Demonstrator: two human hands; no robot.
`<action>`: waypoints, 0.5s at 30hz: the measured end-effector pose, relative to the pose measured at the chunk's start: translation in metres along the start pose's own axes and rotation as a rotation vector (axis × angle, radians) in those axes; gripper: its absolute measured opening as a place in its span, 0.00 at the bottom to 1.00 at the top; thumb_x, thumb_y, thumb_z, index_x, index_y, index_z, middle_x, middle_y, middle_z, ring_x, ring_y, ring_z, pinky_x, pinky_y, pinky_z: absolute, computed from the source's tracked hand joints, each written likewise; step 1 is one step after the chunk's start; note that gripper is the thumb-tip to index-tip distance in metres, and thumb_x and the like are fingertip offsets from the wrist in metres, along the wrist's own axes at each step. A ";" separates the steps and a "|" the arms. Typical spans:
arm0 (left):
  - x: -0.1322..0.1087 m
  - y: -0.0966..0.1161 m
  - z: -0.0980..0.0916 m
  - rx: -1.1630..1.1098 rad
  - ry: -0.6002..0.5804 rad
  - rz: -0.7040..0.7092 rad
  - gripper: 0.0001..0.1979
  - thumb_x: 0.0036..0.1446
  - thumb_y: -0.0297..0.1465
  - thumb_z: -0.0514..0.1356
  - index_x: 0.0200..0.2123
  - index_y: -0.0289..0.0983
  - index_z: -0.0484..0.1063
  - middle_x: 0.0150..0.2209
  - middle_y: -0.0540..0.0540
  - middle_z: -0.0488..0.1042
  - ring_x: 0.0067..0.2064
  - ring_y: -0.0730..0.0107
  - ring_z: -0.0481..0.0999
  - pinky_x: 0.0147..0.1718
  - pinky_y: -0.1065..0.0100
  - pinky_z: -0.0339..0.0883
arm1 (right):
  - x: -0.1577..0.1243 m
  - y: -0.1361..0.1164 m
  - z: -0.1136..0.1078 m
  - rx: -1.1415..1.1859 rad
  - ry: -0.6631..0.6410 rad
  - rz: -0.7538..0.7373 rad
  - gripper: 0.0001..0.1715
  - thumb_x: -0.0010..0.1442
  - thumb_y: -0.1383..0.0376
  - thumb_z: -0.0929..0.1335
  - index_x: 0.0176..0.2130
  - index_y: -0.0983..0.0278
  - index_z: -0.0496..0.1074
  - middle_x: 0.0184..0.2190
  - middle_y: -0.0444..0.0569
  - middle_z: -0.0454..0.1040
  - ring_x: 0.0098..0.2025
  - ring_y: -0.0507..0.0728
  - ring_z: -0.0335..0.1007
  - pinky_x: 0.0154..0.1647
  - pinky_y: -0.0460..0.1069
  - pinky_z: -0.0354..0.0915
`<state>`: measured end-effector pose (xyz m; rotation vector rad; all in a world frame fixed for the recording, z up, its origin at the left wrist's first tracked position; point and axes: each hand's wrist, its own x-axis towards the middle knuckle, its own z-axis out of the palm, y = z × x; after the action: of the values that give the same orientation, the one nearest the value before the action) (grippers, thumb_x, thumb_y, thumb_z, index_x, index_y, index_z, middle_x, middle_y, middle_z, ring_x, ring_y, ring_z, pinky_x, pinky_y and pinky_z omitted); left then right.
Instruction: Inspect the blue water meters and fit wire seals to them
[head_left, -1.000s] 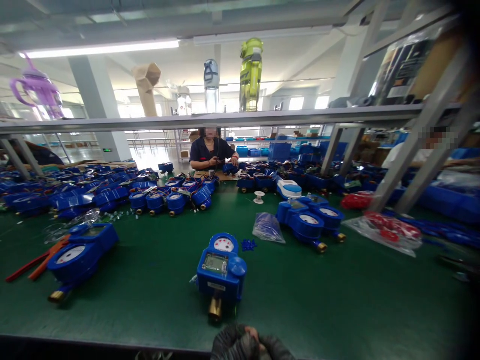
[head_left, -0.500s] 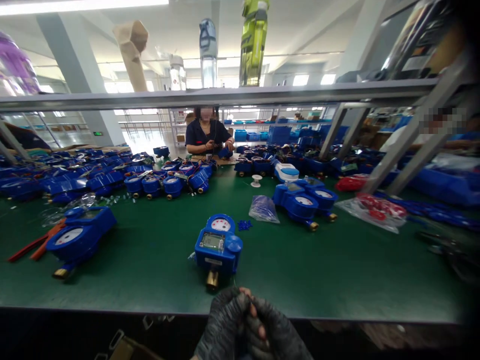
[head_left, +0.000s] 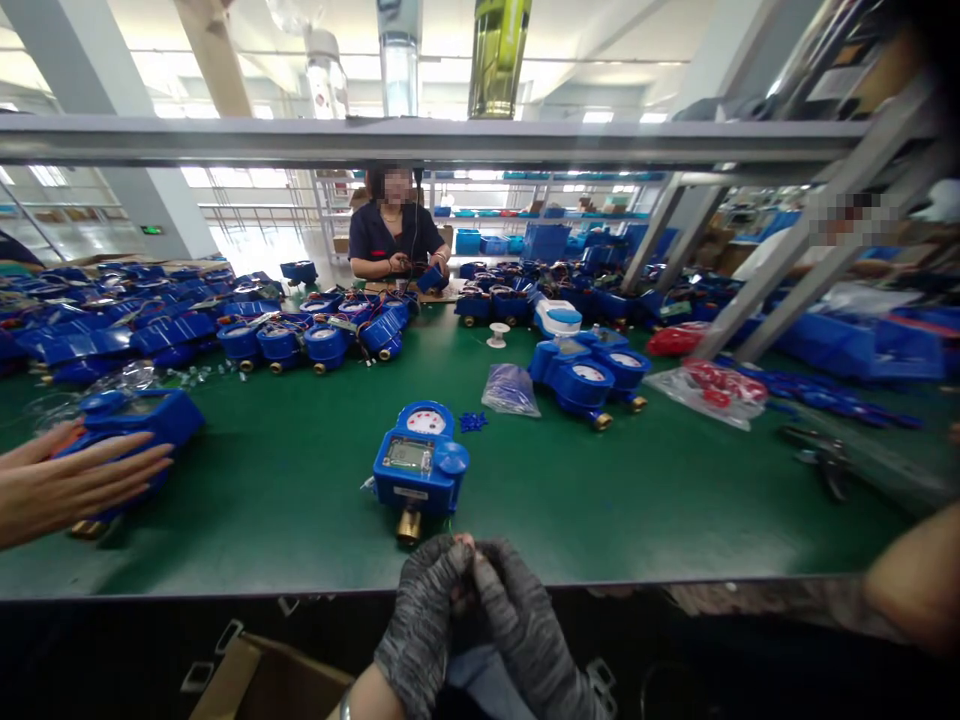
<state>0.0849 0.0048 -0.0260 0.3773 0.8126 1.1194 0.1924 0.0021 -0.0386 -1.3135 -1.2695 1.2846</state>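
My left hand [head_left: 427, 610] and my right hand [head_left: 517, 620], both in grey gloves with bare fingertips, meet at the table's front edge. Their fingers are pinched together; whatever lies between them is too small and hidden to name. Just beyond them a blue meter [head_left: 420, 470] stands on the green table [head_left: 600, 510], its brass fitting [head_left: 409, 526] towards me. A thin thread shows near my fingertips. Small blue parts [head_left: 473, 421] lie behind the meter, beside a clear bag of blue pieces [head_left: 510, 389].
Another person's bare hand [head_left: 97, 480] reaches over a blue meter [head_left: 176, 415] at the left. More meters [head_left: 589, 385] stand behind. Pliers [head_left: 829, 460] and a bag of red parts [head_left: 724, 395] lie right. A person [head_left: 395, 235] sits opposite. A shelf [head_left: 600, 145] spans above.
A bare hand has come in over the left meter, and an arm shows at the right edge. The view has shifted, so the table sits higher. My hands stay pinched together.
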 end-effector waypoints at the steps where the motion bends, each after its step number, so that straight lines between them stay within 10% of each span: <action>1: 0.001 0.000 0.000 -0.011 -0.004 -0.003 0.22 0.39 0.42 0.74 0.20 0.35 0.66 0.14 0.54 0.64 0.16 0.78 0.62 0.19 0.73 0.56 | -0.002 -0.002 0.000 -0.046 0.032 -0.053 0.23 0.60 0.46 0.65 0.36 0.61 0.76 0.34 0.55 0.77 0.35 0.58 0.74 0.35 0.49 0.72; 7: 0.003 0.001 0.003 -0.032 -0.073 -0.032 0.21 0.41 0.43 0.72 0.21 0.35 0.67 0.15 0.52 0.65 0.17 0.75 0.64 0.19 0.72 0.57 | 0.001 -0.011 -0.007 -0.158 -0.029 -0.093 0.24 0.64 0.50 0.62 0.28 0.62 0.73 0.19 0.47 0.70 0.23 0.56 0.70 0.28 0.49 0.71; 15: 0.011 0.001 -0.002 -0.115 0.008 -0.028 0.24 0.39 0.43 0.73 0.18 0.36 0.62 0.13 0.57 0.58 0.15 0.81 0.56 0.18 0.74 0.52 | 0.009 -0.033 0.003 -0.159 0.067 0.030 0.17 0.61 0.58 0.66 0.27 0.63 0.77 0.26 0.50 0.79 0.29 0.53 0.74 0.30 0.43 0.70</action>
<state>0.0848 0.0153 -0.0308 0.2646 0.7546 1.1368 0.1863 0.0136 -0.0064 -1.4805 -1.3310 1.1693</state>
